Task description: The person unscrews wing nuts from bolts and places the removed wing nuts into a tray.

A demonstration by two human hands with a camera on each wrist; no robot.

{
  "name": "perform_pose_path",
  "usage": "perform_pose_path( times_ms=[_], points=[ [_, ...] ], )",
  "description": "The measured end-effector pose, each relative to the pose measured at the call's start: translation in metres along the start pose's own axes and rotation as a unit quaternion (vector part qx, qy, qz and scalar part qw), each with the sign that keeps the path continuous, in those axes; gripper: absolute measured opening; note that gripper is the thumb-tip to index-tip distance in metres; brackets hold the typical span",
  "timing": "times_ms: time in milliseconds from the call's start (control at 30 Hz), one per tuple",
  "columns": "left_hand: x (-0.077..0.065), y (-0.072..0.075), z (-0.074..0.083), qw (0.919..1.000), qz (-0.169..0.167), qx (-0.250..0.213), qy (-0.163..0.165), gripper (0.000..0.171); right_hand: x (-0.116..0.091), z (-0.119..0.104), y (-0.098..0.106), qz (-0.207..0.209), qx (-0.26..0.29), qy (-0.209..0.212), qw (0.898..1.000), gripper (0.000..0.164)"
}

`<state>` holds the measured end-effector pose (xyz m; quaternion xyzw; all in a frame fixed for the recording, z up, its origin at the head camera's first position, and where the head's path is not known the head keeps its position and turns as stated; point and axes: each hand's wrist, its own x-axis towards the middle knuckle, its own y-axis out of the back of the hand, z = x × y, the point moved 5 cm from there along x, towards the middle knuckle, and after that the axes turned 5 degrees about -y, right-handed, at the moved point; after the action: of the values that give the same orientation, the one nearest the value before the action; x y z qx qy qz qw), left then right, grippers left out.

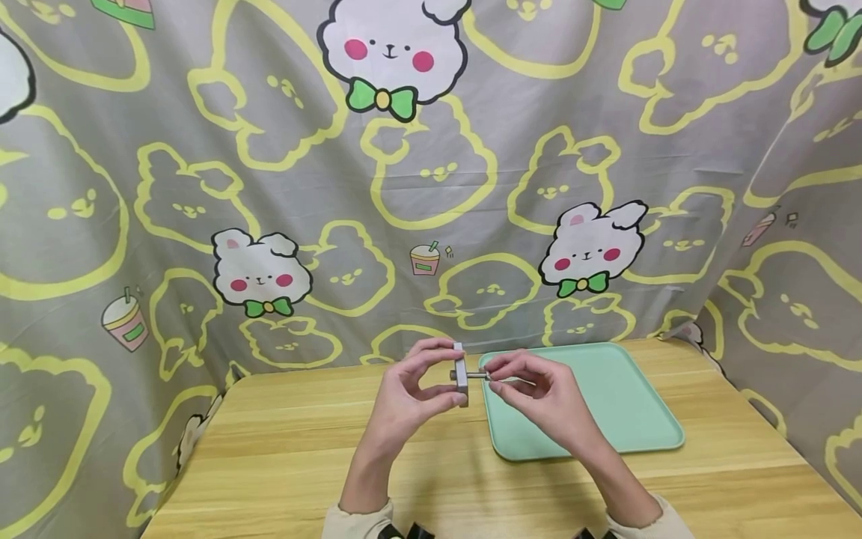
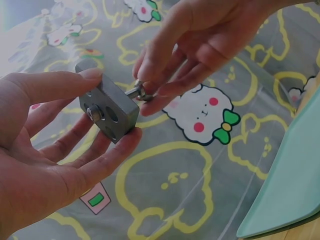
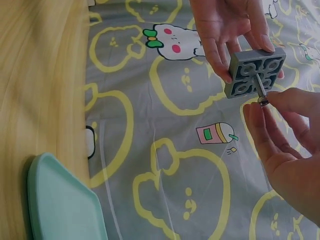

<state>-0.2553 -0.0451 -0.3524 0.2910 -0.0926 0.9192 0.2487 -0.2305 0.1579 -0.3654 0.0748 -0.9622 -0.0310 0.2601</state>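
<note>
My left hand point(image 1: 404, 393) grips a grey square block point(image 2: 112, 107) by its edges, between thumb and fingers. The block has round holes, and its other face point(image 3: 255, 74) shows ribbed recesses. A metal bolt point(image 3: 259, 86) passes through the block, its head point(image 2: 94, 113) on the left side and its threaded shank sticking out to the right. At the shank's free end, my right hand point(image 1: 539, 385) pinches a small shiny metal piece point(image 3: 263, 101) between thumb and fingertips. It looks like a nut, but the fingers partly hide it. Both hands are raised above the table.
A light green tray point(image 1: 606, 404) lies on the wooden table point(image 1: 283, 449), to the right and partly behind my right hand. A grey curtain point(image 1: 323, 202) with yellow outlines and white cartoon animals hangs behind the table and along its sides.
</note>
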Motion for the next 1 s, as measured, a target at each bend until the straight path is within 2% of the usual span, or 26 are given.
perform_pose_path(
  times_ms=[333, 500, 800, 1000],
  points=[
    [-0.0005, 0.0023, 0.0019, 0.9999, 0.004, -0.010, -0.008, 0.048, -0.0003, -0.0070, -0.0041, 0.013, -0.061, 0.109, 0.992, 0.025],
    [-0.0002, 0.0023, 0.0025, 0.9999, 0.002, -0.012, -0.008, 0.048, -0.0006, -0.0079, -0.0053, 0.019, -0.073, 0.139, 0.987, 0.032],
    [0.0004, 0.0024, 0.0016, 0.9999, 0.002, -0.013, -0.008, 0.049, 0.0000, -0.0083, -0.0060, 0.008, -0.058, 0.106, 0.993, 0.032],
    [0.0007, 0.0015, 0.0009, 0.9999, 0.002, -0.011, 0.004, 0.050, 0.0006, -0.0048, -0.0050, 0.000, -0.035, 0.076, 0.996, 0.034]
  ],
)
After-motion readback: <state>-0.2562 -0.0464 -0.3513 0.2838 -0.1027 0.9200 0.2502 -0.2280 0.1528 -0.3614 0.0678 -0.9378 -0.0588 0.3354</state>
